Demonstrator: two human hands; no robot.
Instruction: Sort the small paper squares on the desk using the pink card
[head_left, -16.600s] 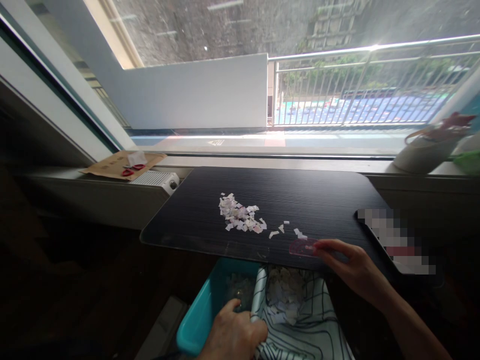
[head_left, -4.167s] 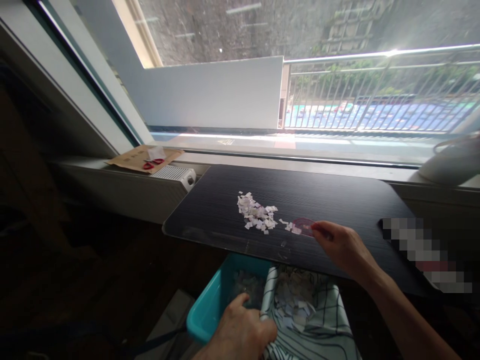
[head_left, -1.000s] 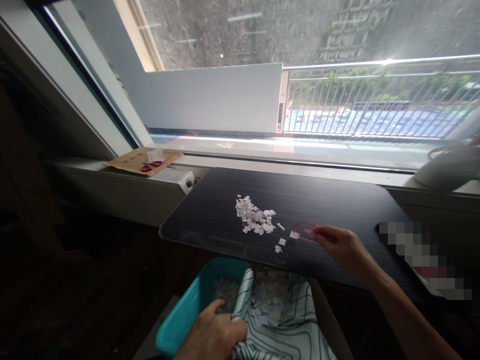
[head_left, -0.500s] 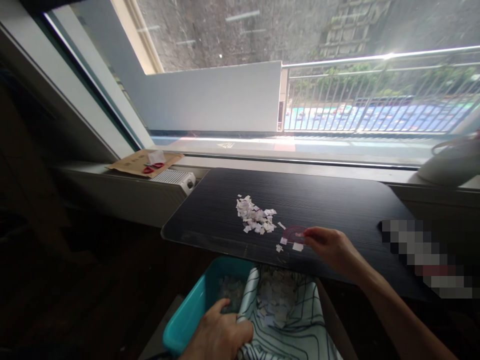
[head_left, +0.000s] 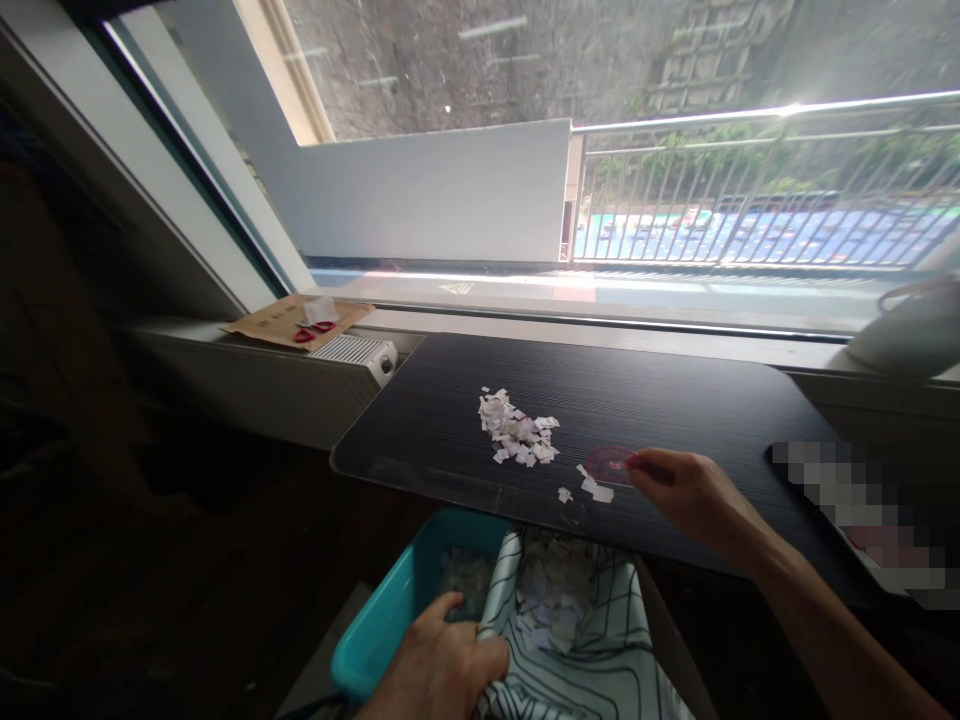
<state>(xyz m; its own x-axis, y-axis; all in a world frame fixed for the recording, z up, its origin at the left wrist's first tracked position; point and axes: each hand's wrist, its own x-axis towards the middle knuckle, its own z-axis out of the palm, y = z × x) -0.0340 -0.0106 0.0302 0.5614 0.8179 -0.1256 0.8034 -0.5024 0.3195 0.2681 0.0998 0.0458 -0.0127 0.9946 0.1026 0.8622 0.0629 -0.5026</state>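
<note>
My right hand pinches a clear pink protractor at its right end, low over the black table. Just below the protractor lie a few white paper scraps, with a small separate clump to their left. A larger pile of paper scraps sits farther left. My left hand is closed round the upper edge of a striped fabric container, beside a turquoise bin. Its index finger extends over the bin. Both containers hold paper scraps.
Red-handled scissors rest on a brown envelope on the windowsill, by a white radiator. A white rounded object stands at the right of the sill. A pixelated item lies at the table's right.
My right hand and the protractor have shifted slightly right. The scraps beneath the protractor lie closer together. My left hand keeps its hold, and the whole view has drifted a little.
</note>
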